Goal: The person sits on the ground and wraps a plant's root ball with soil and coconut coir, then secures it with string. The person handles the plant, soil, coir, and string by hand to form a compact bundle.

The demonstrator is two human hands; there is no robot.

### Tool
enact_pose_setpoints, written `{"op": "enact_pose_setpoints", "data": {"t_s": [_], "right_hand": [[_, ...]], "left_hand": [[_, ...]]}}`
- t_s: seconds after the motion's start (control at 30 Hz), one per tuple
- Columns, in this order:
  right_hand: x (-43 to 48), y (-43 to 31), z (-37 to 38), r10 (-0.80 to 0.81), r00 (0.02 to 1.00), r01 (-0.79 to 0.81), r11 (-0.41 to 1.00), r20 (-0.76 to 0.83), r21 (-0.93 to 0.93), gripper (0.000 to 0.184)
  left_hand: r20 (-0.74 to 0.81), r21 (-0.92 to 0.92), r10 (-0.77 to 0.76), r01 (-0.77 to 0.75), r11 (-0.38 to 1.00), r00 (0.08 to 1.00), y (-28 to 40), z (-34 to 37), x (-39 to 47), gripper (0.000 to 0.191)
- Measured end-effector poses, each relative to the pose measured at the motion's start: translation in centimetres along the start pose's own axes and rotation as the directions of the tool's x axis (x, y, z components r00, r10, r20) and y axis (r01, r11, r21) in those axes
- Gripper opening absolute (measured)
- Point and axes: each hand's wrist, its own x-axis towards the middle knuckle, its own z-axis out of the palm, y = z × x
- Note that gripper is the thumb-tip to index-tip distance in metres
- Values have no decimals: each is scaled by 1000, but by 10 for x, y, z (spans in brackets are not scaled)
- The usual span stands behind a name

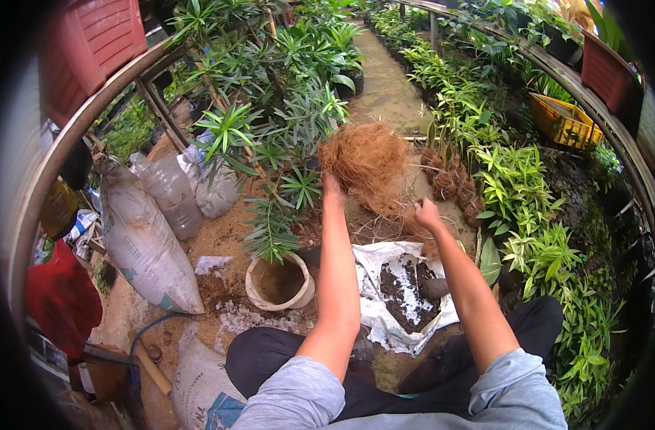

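A large, tangled bundle of brown coconut fibre (367,164) is held up in front of me over the ground. My left hand (334,189) grips its lower left side, fingers partly hidden by the fibre. At its lower right edge my right hand (427,214) is closed in a fist, with fibre strands running to the fingers. Pale thin strands (381,228) lie on the ground beneath. Between my legs, an opened white sack (378,255) holds dark soil (405,301) and a rounded brown object (433,288). A pale round pot (255,290) with brownish contents stands left of my forearm.
Filled sacks (144,242) and a clear plastic bottle (171,188) stand at left; a wooden-handled tool (151,365) lies nearby. Leafy branches (273,156) overhang the left. Fibre-wrapped plants (451,177) and dense potted plants (526,215) line the right of a concrete path (386,75).
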Motion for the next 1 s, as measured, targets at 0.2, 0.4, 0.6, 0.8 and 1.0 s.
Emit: {"op": "enact_pose_setpoints", "data": {"t_s": [0.2, 0.4, 0.6, 0.8, 1.0], "right_hand": [[-30, -80, -21, -419, 821, 490, 866, -388, 102, 59], [-13, -77, -33, -475, 880, 469, 872, -15, -139, 20], [-32, -18, -20, 120, 989, -78, 925, 92, -371, 19], [-5, 21, -19, 549, 773, -595, 801, 319, 64, 57], [3, -56, -44, 397, 916, -399, 917, -48, -22, 118]], "left_hand": [[69, -115, -24, 32, 993, 997, 12, -1, -30, 68], [27, -91, -57, 59, 994, 998, 8, 15, -30, 67], [102, -209, 65, -43, 977, 993, 25, 10, -41, 65], [215, -316, 59, 12, 949, 975, 29, 21, -41, 62], [166, -182, 10, 21, 983, 986, 24, 5, -49, 65]]}}
